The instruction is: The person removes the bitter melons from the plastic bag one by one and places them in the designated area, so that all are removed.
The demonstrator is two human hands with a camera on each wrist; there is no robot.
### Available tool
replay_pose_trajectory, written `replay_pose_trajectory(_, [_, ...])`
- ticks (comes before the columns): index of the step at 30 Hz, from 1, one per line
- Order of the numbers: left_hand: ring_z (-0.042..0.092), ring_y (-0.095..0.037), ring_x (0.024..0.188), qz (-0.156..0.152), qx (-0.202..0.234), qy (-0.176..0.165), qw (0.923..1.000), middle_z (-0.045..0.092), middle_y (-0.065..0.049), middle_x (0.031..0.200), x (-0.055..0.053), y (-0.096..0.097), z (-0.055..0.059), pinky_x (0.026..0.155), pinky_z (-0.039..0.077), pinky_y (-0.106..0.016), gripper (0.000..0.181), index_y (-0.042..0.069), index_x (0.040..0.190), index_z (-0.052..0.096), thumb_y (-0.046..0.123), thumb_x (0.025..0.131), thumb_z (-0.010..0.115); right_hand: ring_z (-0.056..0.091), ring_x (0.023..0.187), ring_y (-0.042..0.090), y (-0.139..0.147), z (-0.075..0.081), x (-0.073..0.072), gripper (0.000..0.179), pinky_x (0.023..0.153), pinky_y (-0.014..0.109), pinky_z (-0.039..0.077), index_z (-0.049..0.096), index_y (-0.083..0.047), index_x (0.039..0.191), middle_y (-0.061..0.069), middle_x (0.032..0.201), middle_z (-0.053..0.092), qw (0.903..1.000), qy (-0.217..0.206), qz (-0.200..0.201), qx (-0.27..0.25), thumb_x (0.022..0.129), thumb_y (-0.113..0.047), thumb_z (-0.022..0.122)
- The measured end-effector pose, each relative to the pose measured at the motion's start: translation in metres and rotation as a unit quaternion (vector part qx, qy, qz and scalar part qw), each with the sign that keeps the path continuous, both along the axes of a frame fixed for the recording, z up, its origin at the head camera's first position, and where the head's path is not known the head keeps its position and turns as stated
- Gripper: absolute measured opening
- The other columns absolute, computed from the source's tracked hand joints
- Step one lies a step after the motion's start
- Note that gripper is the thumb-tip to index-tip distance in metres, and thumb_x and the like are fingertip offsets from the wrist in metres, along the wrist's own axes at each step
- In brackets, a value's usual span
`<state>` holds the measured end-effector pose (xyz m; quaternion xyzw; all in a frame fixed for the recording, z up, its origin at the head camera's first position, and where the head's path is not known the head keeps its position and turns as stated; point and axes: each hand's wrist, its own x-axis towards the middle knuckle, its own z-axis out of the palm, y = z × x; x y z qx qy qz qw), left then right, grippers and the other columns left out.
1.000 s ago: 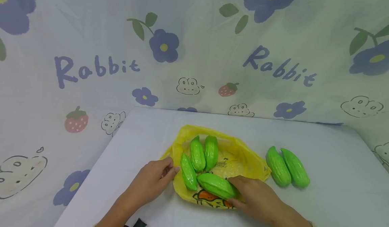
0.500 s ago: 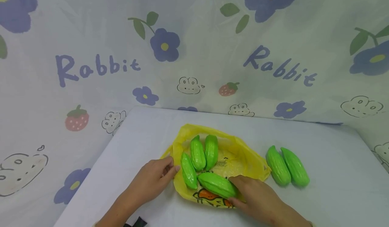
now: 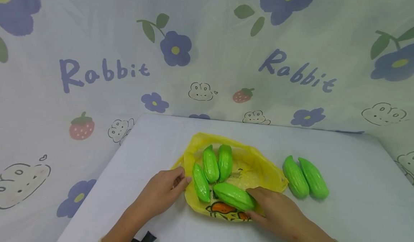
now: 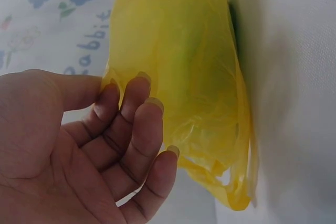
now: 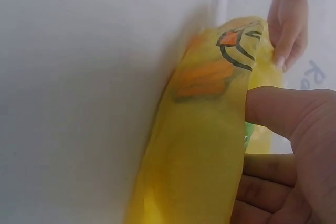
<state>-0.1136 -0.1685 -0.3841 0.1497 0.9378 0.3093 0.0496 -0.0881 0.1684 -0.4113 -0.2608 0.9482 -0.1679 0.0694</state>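
Note:
A yellow plastic bag (image 3: 255, 159) lies on the table with its mouth spread. Three glossy green ridged gourd-like fruits (image 3: 210, 164) rest in its left part. My left hand (image 3: 166, 188) pinches the bag's left rim between thumb and index finger (image 4: 107, 95), while its other fingers curl loosely. My right hand (image 3: 276, 209) reaches over the near rim and grips the right end of another green gourd-like fruit (image 3: 233, 195) inside the bag. In the right wrist view the bag's wall (image 5: 210, 124) hides most of that fruit and the fingertips.
Two more green gourd-like fruits (image 3: 304, 179) lie side by side on the white table (image 3: 355, 184), just right of the bag. A black object (image 3: 148, 237) shows at the bottom edge. A printed curtain (image 3: 207, 55) hangs behind the table.
The right hand has shifted slightly to the right together with the green gourd-like fruit it grips, which has drawn away from the leftmost one. The left hand stays on the bag's rim.

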Motion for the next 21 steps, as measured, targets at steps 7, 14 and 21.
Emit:
replay_pose_trajectory(7, [0.044,-0.005,0.056,0.002,-0.001,-0.002,1.0000,0.048,0.012,0.063,0.000,-0.001,-0.001,0.051,0.040,-0.025,0.026,0.022,0.084,0.055,0.033,0.105,0.065,0.070,0.108,0.018,0.007,0.004,0.002,0.052,0.091,0.043,0.058,0.068,-0.010,0.131,0.002,0.122,0.073,0.9999,0.012,-0.007,-0.005,0.093,-0.044,0.079])
replay_pose_trajectory(14, [0.044,-0.005,0.056,0.002,-0.003,0.000,1.0000,0.048,0.013,0.063,-0.001,-0.001,-0.002,0.051,0.040,-0.025,0.026,0.022,0.083,0.055,0.031,0.105,0.065,0.070,0.111,0.020,0.014,0.006,0.004,0.052,0.092,0.043,0.058,0.067,-0.012,0.131,0.002,0.125,0.073,0.9995,0.017,-0.024,-0.012,0.092,-0.044,0.080])
replay_pose_trajectory(21, [0.044,-0.005,0.056,0.005,-0.002,-0.001,1.0000,0.049,0.013,0.063,-0.002,0.000,-0.002,0.051,0.040,-0.025,0.025,0.022,0.084,0.055,0.031,0.105,0.067,0.071,0.108,0.019,0.020,0.009,0.007,0.056,0.089,0.043,0.059,0.067,-0.012,0.133,0.001,0.123,0.073,0.9990,0.006,-0.040,-0.016,0.092,-0.048,0.079])
